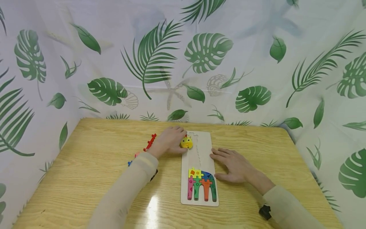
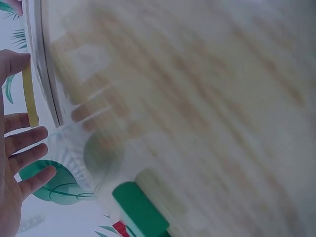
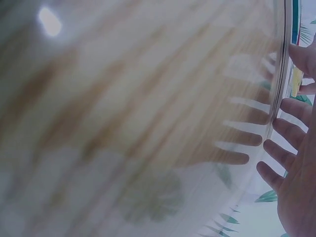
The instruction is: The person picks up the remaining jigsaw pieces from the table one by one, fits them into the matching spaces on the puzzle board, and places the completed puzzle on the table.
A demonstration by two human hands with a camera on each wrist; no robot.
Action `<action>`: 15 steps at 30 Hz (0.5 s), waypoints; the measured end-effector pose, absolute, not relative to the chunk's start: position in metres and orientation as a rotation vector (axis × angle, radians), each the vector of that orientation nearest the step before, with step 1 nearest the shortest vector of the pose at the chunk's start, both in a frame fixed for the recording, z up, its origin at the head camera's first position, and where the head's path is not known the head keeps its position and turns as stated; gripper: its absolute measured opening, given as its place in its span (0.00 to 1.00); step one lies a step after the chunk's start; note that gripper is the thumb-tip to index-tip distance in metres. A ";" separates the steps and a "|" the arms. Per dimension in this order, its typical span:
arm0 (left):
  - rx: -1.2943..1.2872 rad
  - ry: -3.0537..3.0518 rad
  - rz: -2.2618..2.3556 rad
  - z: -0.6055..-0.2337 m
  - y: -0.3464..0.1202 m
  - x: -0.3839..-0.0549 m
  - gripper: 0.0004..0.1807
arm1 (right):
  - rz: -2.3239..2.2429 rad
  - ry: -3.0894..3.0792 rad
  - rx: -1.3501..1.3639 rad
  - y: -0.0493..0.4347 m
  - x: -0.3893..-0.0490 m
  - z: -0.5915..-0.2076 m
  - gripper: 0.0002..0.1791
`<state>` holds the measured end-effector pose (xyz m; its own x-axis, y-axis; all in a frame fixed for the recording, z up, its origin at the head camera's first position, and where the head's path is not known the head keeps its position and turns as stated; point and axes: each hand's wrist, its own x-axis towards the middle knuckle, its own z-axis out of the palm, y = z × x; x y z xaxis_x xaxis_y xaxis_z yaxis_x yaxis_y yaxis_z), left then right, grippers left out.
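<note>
In the head view my left hand (image 1: 170, 140) pinches a yellow giraffe-head puzzle piece (image 1: 187, 143) over the upper left of a pale wooden puzzle board (image 1: 205, 149). The left wrist view shows this yellow piece (image 2: 29, 96) edge-on between thumb and index finger, the other fingers spread. My right hand (image 1: 233, 165) lies at the board's right edge, fingers extended and fingertips at the rim. At the board's lower end sit joined body and leg pieces, among them a yellow piece (image 1: 195, 173), a pink leg (image 1: 190, 188) and an orange leg (image 1: 206, 190). The long neck recess is bare.
Left of the board lie loose pieces: a red one (image 1: 150, 142), a pink one (image 1: 137, 154) and a blue one (image 1: 130, 163), partly behind my left arm. A green piece (image 2: 140, 210) shows in the left wrist view. A leaf-patterned cloth (image 1: 171, 63) stands behind the wooden table (image 1: 100, 143).
</note>
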<state>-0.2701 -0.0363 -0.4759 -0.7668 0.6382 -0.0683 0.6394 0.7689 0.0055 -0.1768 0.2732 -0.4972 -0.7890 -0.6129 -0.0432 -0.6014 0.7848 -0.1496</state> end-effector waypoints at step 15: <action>1.093 2.864 -0.102 -0.478 -0.028 -0.276 0.36 | -0.193 2.895 -0.993 0.273 -0.175 -0.495 0.42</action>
<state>-0.2758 -0.0282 -0.4784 -0.7437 0.6620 -0.0931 0.6670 0.7442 -0.0358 -0.1753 0.2728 -0.4952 -0.7878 -0.6152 -0.0301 -0.6057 0.7828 -0.1427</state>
